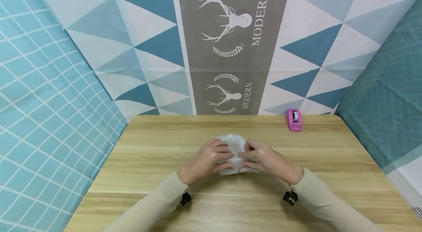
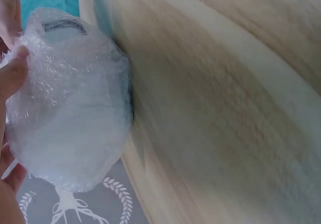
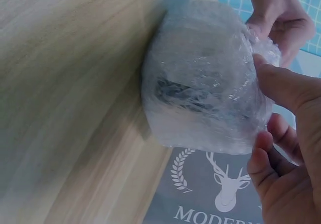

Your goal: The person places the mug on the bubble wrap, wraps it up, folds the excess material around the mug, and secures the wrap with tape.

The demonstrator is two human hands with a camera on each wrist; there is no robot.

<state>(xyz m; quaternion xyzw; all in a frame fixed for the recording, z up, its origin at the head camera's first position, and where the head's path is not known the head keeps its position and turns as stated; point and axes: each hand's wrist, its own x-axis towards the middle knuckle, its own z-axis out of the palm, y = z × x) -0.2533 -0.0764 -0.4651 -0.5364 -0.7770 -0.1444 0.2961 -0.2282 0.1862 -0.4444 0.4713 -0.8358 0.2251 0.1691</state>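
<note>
A bundle in clear bubble wrap point(image 1: 232, 140) sits on the table between both hands. In the right wrist view the wrapped bundle point(image 3: 200, 73) looks rounded, with something dark showing through; the wrap hides what is inside. My left hand point(image 1: 211, 157) holds the bundle's left side, fingers bent over its top and thumb on the near side. From the right, my right hand point(image 1: 262, 157) pinches the wrap near the top middle. Its thumb point(image 3: 283, 83) presses the plastic while the fingertips lie lower along the same side. The two hands' fingertips are close together.
A pink tape dispenser point(image 1: 294, 121) stands at the table's back right. The wooden table point(image 1: 158, 133) ends at a wall hung with patterned cloth point(image 1: 227, 56). Blue checked cloth point(image 1: 49, 96) borders the left side, teal cloth point(image 1: 379, 107) the right.
</note>
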